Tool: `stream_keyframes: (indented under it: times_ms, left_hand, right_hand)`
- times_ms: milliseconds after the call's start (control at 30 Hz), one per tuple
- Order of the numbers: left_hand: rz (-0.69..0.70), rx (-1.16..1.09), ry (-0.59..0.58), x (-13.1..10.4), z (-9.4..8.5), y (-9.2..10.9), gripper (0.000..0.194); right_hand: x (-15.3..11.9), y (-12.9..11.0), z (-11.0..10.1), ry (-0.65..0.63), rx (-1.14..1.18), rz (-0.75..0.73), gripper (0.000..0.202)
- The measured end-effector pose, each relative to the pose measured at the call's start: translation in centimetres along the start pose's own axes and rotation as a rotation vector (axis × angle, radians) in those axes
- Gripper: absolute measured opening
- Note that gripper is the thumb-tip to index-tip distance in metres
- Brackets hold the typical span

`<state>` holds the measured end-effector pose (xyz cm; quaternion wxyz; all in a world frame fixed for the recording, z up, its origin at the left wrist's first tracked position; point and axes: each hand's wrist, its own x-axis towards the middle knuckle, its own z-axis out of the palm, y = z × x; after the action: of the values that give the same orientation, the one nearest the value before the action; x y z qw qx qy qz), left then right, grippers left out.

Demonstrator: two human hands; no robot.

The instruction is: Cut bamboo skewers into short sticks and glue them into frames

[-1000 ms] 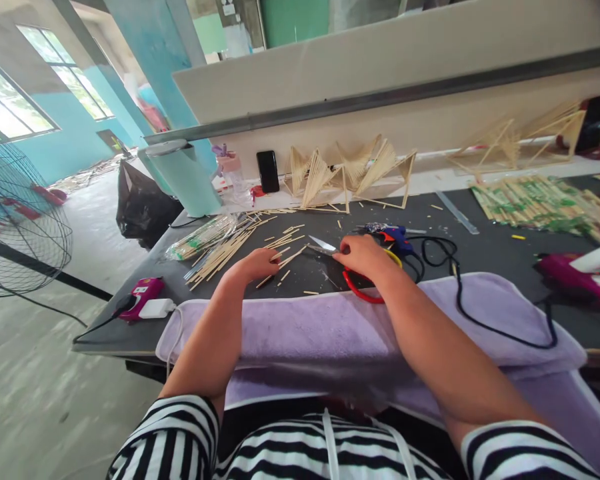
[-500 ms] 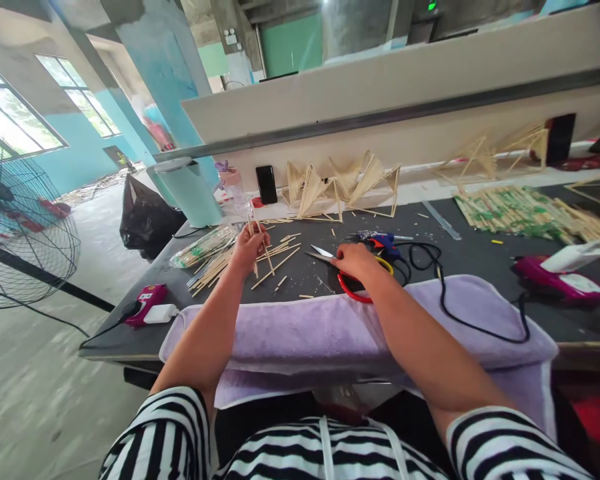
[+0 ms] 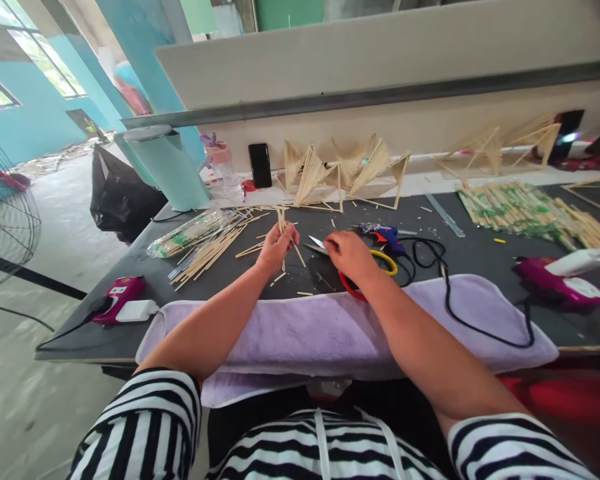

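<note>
- Holding is split: thin wooden sticks (image 3: pixel 281 217) are pinched in the left hand (image 3: pixel 276 245); scissors (image 3: pixel 317 243) are gripped in the right hand (image 3: pixel 349 252), blades slightly parted, pointing left.
- Sticks are held over the counter (image 3: pixel 480 257), just left of the blade tips. Exact count can't be told.
- Lower ends are splayed; likely better if drawn parallel and evened up before blades are brought near.
- Pinch is best kept firm but light, since thin wood could snap or twist.
- Left fingertips should be kept off the blade line.
- Writing: green print is seen on the left packet (image 3: pixel 180 243) and the right packets (image 3: pixel 510 207); not legible.
- Pale panel on the magenta power strip (image 3: pixel 125 292): marks too small. Phone (image 3: pixel 260 165): no brand can be read.
</note>
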<state>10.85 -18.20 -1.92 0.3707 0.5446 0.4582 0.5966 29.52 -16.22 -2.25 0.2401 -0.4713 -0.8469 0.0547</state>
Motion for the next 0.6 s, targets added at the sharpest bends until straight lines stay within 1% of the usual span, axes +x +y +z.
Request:
stream_keyframes:
  times_ms: [67, 100, 200, 267, 367, 433, 500, 600]
  left_hand:
    - [0.027, 0.063, -0.084, -0.3, -0.6, -0.2, 0.035]
    - [0.037, 0.094, -0.108, -0.4, -0.9, -0.1, 0.036]
    - [0.021, 0.148, -0.109, -0.6, -1.5, 0.2, 0.036]
    - [-0.018, 0.114, -0.108, -0.8, -1.7, 0.4, 0.036]
    - [-0.063, -0.016, -0.107, -0.9, -1.7, 0.5, 0.036]
    - [-0.075, -0.068, -0.089, -1.0, -1.7, 0.6, 0.036]
    - [-0.086, -0.073, -0.075, -1.0, -1.8, 0.6, 0.036]
    - [-0.102, -0.052, -0.107, -1.1, -1.9, 1.0, 0.038]
  right_hand:
    - [0.1, -1.1, 0.7, -0.034, 0.093, -0.069, 0.028]
    - [0.2, -1.7, 0.9, -0.062, 0.126, -0.082, 0.027]
    - [1.0, -3.4, 1.1, -0.183, 0.204, -0.047, 0.028]
    - [1.8, -4.5, 0.9, -0.282, 0.286, -0.016, 0.024]
    - [2.8, -5.7, 1.0, -0.45, 0.535, 0.036, 0.016]
    - [2.9, -6.2, 1.8, -0.541, 0.721, 0.112, 0.02]
    - [2.7, -6.6, 2.8, -0.575, 0.831, 0.148, 0.026]
    - [2.1, -6.7, 3.7, -0.576, 0.863, 0.082, 0.027]
